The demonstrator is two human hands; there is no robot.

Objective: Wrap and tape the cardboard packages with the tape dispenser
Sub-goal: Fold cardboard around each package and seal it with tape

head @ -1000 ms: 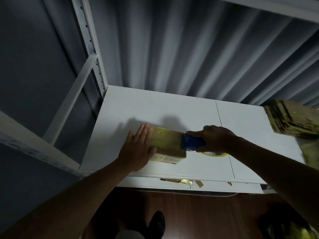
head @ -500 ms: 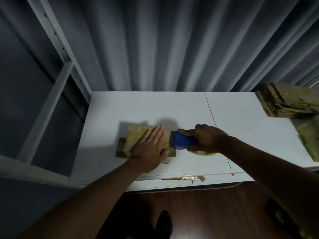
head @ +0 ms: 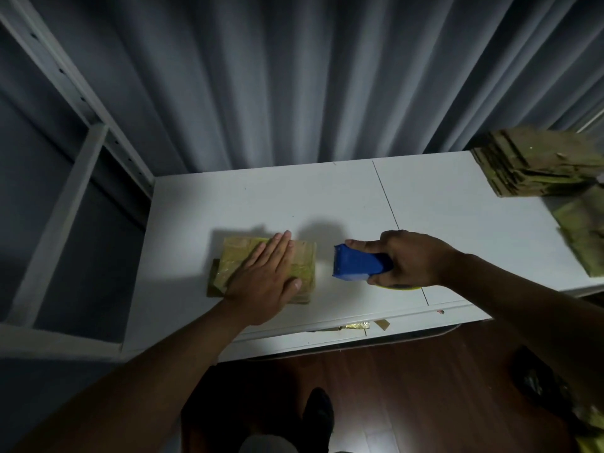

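A small cardboard package [head: 304, 266] wrapped in glossy yellowish tape lies flat on the white table [head: 261, 197], left of centre. My left hand [head: 264, 282] presses down on its top with straight fingers. A short gap to the right, my right hand [head: 408, 259] grips a blue tape dispenser [head: 356, 264], index finger stretched along its top edge. The yellow tape roll [head: 395, 287] peeks out beneath that hand. The dispenser's mouth faces the package and does not touch it.
A stack of flat cardboard pieces [head: 536, 161] stands at the table's far right, more cardboard [head: 585, 237] in front of it. A white metal rack [head: 75, 135] rises on the left. Grey curtains hang behind. Tape scraps [head: 356, 325] stick to the table's front edge.
My right hand pulled the dispenser rightward off the package, opening a gap. My left hand slid from the package's left end onto its top.
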